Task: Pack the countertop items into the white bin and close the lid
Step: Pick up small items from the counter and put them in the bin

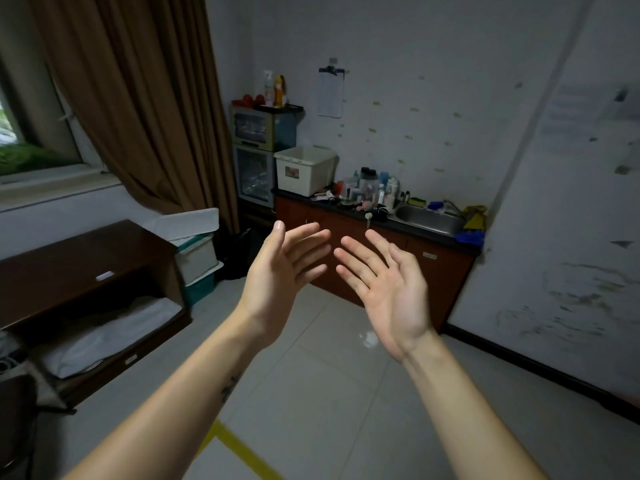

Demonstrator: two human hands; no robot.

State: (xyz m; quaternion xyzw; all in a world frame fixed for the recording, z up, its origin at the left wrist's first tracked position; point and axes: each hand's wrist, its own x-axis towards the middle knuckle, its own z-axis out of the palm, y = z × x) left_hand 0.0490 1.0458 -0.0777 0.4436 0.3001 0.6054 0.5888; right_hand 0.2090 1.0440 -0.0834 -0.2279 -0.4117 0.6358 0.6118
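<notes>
A white bin point(304, 171) stands on the left end of a dark countertop point(398, 226) across the room, its top open. To its right lies a cluster of several small items point(367, 192): bottles, jars and tubes. My left hand point(287, 271) and my right hand point(388, 285) are raised in front of me, palms turned up and toward each other, fingers straight, holding nothing. Both hands are far from the counter.
A steel sink point(427, 220) with yellow and blue cloths beside it sits at the counter's right end. A small glass-door cabinet point(254, 176) stands left of the bin. A dark wooden desk point(79, 271) and stacked storage boxes point(195, 254) are at left. Tiled floor lies between.
</notes>
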